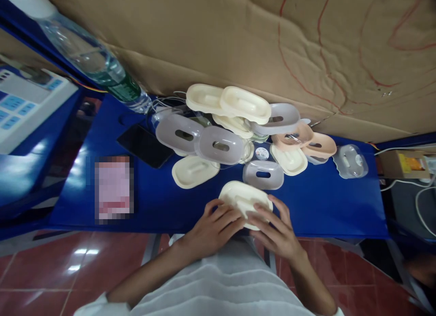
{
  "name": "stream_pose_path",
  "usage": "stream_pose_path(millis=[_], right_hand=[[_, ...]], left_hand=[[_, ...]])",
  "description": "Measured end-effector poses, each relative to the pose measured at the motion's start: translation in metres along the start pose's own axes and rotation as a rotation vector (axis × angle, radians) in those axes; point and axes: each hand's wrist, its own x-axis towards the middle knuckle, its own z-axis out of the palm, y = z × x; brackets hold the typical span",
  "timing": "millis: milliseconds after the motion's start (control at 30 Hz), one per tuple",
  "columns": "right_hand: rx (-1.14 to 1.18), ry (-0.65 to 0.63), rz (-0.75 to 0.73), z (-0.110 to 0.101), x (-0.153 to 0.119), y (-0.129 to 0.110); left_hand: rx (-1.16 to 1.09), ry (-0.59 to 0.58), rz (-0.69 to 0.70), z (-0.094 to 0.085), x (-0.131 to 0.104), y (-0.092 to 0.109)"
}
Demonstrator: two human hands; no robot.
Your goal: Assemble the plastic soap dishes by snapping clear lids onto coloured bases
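A cream oval plastic soap dish (243,195) is at the front edge of the table, between my two hands. My left hand (218,225) grips its left side, fingers bent over the rim. On the opposite side, my right hand (277,225) has its fingers curled over the dish, partly covering it. Just beyond lies a grey tray with a slot (272,179). Another cream dish (195,171) rests to the left. Behind them is a loose heap of similar pieces: grey slotted trays (220,145), cream dishes (245,102) and peach slotted trays (320,145).
Left of the heap lie a black phone-like slab (145,145) and a blurred-out pink item (114,188). A large plastic bottle (91,57) leans at the back left. One clear plastic piece (350,161) sits right on the blue table (334,207). Cardboard (211,34) stands behind.
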Motion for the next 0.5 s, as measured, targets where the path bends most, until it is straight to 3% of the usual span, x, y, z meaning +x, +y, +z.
stream_pose_path(millis=[67, 200, 333, 500], right_hand=[[-0.028, 0.034, 0.009, -0.001, 0.004, 0.012], [-0.122, 0.190, 0.112, -0.004, 0.014, 0.057], [-0.253, 0.234, 0.197, 0.001, 0.022, 0.089], [-0.335, 0.264, 0.302, 0.007, 0.020, 0.093]], left_hand=[[0.055, 0.051, 0.001, -0.001, 0.010, 0.002], [0.102, 0.109, 0.002, 0.000, 0.029, 0.002], [0.095, -0.006, -0.014, 0.008, 0.023, -0.001], [0.077, -0.117, -0.053, 0.029, 0.004, -0.003]])
